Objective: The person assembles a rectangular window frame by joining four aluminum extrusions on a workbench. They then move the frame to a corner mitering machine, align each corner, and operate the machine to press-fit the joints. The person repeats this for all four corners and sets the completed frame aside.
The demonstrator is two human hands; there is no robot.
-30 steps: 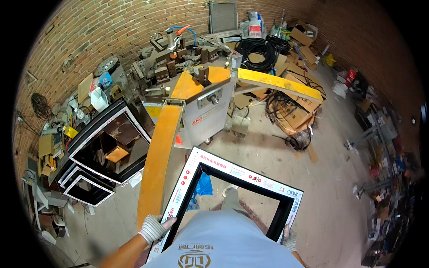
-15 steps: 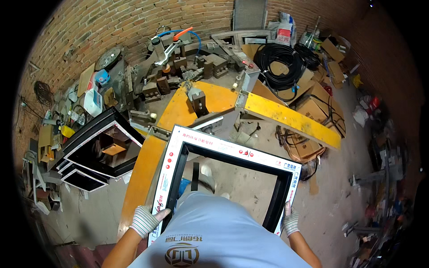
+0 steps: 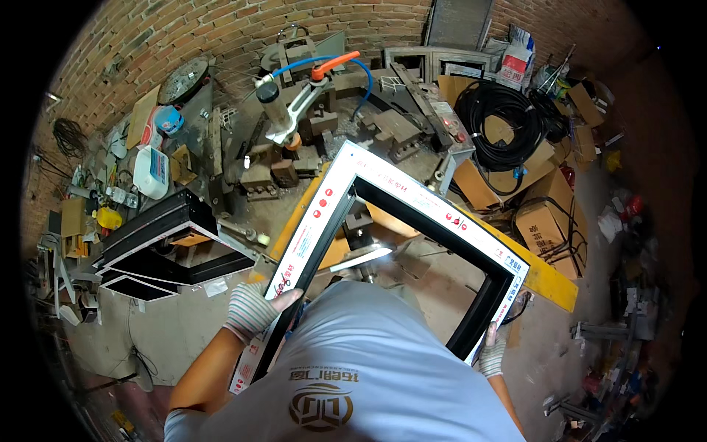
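A rectangular window frame (image 3: 420, 195), black inside with white printed film on its face, is held up in front of my body. My left hand (image 3: 258, 308), in a striped knit glove, grips its left side with the thumb over the face. On the opposite side my right hand (image 3: 492, 353), gloved alike, grips the right member near its lower end. The frame's far corner reaches over a machine with yellow arms (image 3: 549, 283). Through the opening a metal clamping block (image 3: 359, 225) shows. My shirt hides the frame's near edge.
Black frames (image 3: 166, 236) are stacked at left. An orange-handled lever (image 3: 335, 65) with a blue hose stands on the machine among metal blocks. Coiled black hose (image 3: 501, 118) lies on cardboard boxes (image 3: 549, 221) at right. A brick wall (image 3: 221, 37) closes the back.
Both hands have carried the window frame forward over the machine, turning it slightly clockwise. The machine and its lever now appear closer. My grip stays on both sides.
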